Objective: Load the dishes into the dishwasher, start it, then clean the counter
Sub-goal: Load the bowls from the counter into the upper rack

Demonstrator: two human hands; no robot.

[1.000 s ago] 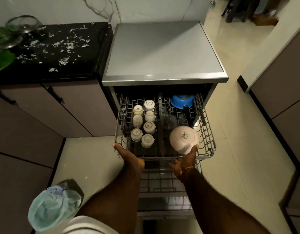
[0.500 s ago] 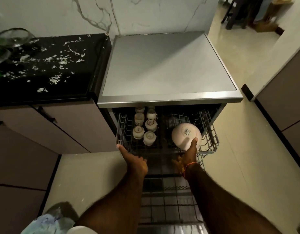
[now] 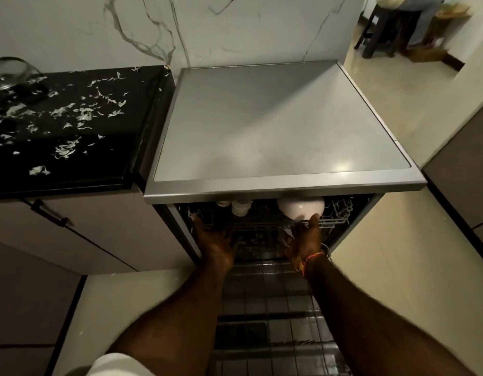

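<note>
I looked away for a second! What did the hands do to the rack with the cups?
Both hands, left hand and right hand, pushed the upper rack almost fully into the dishwasher; cups and white bowl went along. Counter scraps stayed.

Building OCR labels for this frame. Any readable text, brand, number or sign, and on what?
None can be read.
White bowl in the upper rack: no label shows, mostly hidden under the dishwasher top.
White cups: only their edges show, no marks legible.
Dishwasher top and black counter: no brand or sign visible.
</note>
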